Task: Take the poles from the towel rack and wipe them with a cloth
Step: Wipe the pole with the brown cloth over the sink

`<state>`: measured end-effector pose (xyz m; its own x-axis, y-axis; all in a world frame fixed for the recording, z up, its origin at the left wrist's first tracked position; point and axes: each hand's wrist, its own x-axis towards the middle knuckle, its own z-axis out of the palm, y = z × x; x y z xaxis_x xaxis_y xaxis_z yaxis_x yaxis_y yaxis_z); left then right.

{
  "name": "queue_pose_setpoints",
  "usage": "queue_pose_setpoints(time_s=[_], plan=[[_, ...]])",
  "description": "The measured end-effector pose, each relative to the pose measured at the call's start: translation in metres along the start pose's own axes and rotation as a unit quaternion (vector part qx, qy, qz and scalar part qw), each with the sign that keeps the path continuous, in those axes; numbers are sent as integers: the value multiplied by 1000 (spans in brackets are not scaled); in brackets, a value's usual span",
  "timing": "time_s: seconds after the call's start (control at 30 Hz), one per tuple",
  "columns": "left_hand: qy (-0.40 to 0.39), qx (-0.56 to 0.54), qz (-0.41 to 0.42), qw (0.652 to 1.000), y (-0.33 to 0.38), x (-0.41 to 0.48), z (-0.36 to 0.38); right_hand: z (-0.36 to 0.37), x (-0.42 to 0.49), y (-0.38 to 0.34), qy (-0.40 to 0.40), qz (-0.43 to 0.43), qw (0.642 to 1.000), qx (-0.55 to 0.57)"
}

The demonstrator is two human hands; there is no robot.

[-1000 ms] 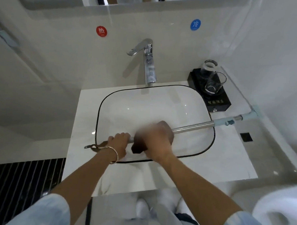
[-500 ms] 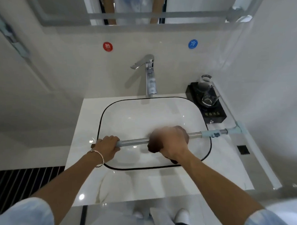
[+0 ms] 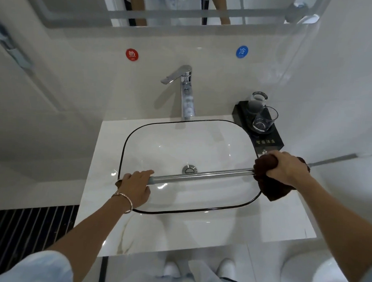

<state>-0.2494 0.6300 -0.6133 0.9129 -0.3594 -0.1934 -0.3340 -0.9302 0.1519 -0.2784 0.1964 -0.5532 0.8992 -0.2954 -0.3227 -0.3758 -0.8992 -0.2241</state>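
Over the basin (image 3: 181, 140) I hold the pole (image 3: 200, 174) level, I think to keep dirt off the bench (image 3: 198, 233). My left hand (image 3: 136, 186) has its grip on the end at the basin's left rim. My right hand (image 3: 286, 168) squeezes the brown cloth (image 3: 272, 188) round the pole at the right rim. Beyond that rim the pole blurs, and my left fingertips are hidden.
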Motion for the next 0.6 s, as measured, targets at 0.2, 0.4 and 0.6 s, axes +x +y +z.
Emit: queue_pose_setpoints(time_s=[0.2, 0.4, 0.6], plan=[[11, -17, -24, 999, -4, -1, 3, 5, 0, -22, -44, -53, 997, -37], [48, -38, -41, 997, -2, -3, 1, 26, -19, -85, -65, -137, 986, -74], [9, 4, -49, 999, 1, -4, -1, 66, -42, -184, -89, -223, 969, -64]])
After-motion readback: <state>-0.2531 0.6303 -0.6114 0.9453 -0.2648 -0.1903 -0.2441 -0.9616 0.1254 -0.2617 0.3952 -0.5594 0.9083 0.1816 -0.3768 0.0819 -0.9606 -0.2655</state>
